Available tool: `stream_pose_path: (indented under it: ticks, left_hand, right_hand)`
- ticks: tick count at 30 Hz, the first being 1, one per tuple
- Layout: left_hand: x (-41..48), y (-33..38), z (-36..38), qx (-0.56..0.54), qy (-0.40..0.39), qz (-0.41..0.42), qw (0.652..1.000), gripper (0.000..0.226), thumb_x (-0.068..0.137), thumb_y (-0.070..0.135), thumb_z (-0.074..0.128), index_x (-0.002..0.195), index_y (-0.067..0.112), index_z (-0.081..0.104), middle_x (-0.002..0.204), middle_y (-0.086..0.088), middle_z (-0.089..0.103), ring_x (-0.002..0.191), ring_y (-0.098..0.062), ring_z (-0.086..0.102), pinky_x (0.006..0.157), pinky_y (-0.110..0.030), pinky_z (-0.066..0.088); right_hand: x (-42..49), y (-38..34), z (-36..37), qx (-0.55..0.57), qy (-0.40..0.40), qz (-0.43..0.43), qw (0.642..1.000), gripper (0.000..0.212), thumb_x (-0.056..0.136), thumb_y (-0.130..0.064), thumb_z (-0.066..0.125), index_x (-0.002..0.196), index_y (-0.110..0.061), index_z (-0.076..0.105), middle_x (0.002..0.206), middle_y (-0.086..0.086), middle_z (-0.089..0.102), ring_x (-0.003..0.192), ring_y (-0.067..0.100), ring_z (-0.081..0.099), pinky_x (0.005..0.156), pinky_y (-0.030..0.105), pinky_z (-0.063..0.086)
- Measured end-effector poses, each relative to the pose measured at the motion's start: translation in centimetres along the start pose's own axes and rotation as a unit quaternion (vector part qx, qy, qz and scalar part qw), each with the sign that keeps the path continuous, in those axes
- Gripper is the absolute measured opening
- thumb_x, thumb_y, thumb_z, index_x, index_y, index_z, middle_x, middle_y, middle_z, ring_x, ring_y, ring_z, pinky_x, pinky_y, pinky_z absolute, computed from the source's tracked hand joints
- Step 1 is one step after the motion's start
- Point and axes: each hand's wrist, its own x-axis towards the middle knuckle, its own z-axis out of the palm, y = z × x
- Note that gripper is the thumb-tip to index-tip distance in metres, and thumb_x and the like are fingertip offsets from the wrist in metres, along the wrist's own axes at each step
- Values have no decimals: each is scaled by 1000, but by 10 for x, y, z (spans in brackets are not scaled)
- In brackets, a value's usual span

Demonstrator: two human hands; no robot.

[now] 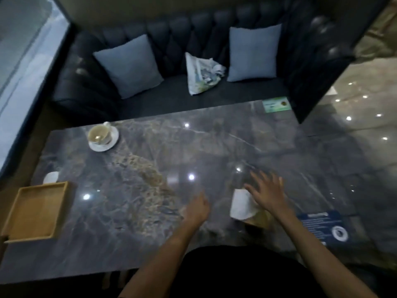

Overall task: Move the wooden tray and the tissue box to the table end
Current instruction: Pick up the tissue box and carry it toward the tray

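Tray [35,209] sits at left end, prob done; right hand [267,193], fingers spread, over tissue box [257,218], not gripped; left hand [196,208] loose, empty.

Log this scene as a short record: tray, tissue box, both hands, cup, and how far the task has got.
tray: wooden tray at the table's left end, empty
tissue box: tissue box near the front edge, right of centre, tissue sticking up
left hand: open, beside the box, empty
right hand: open, fingers spread over the box, grip unclear
cup: cup on saucer, far left
task: tray at the end; box not yet
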Motion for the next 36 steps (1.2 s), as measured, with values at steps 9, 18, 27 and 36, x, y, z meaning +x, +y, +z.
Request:
stream_pose_path:
  ticks: [9, 18, 27, 36]
  left_hand:
    - [-59, 88, 106, -223, -150, -34, 963, 41, 100, 28, 40, 135, 7, 50, 140, -14, 52, 127, -29, 51, 106, -37, 41]
    - [-44, 57, 120, -363, -2, -47, 931, 89, 72, 30, 62, 150, 14, 22, 147, -3, 40, 133, -22, 44, 113, -46, 39]
    - [-52, 58, 107, -345, -34, -35, 937, 84, 77, 23, 55, 152, 16, 17, 150, -11, 37, 135, -30, 42, 113, -50, 37]
    - [-44, 32, 92, -375, -4, -57, 925, 81, 76, 23, 50, 151, 16, 22, 150, -5, 39, 136, -25, 40, 115, -42, 33]
  right_hand:
    - [-11, 73, -25, 287, -116, 16, 951, 59, 95, -37, 54, 146, -15, 38, 149, 12, 45, 137, 31, 42, 114, 42, 34]
    - [-23, 84, 30, 201, -289, -62, 934, 108, 63, -62, 68, 152, -28, 16, 155, 4, 34, 140, 24, 37, 116, 43, 33]
    - [-4, 97, 71, 323, -275, -65, 903, 115, 60, -47, 82, 152, -27, 16, 149, 2, 42, 136, 19, 42, 113, 49, 37]
    - [9, 47, 74, 323, -270, -40, 906, 113, 57, -41, 80, 151, -27, 19, 151, 2, 38, 137, 23, 39, 114, 49, 35]
